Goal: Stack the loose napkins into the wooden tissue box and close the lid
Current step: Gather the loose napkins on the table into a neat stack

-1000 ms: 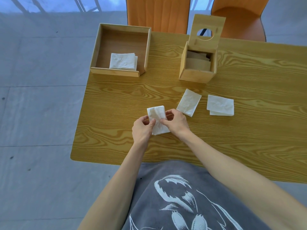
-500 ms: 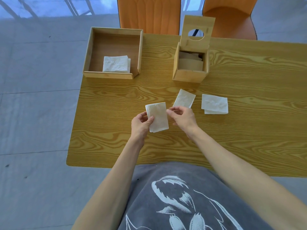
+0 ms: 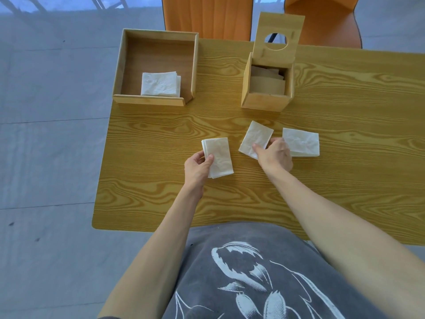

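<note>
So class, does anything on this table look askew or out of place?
One loose napkin under the right hand lies skewed to the table edge, unlike the squarer one beside it. Nothing is spilled or damaged.

Left hand (image 3: 198, 165): pinches a folded napkin (image 3: 218, 157) by its left edge, thumb on top, near the middle of the tabletop (image 3: 149, 180).
Right hand (image 3: 274, 155): fingers down on the near corner of a second napkin (image 3: 256, 139) that lies flat on the tabletop.
Third napkin (image 3: 301, 142): flat just right of the right hand, toward the tabletop's middle.
Wooden tissue box (image 3: 268, 88): toward the far edge, its lid (image 3: 278, 35) standing upright with a round hole; brownish paper shows inside.
Open wooden tray (image 3: 119, 65): at the far left corner, holding a small stack of napkins (image 3: 161, 84).
Orange chairs (image 3: 207, 17): beyond the far edge.
</note>
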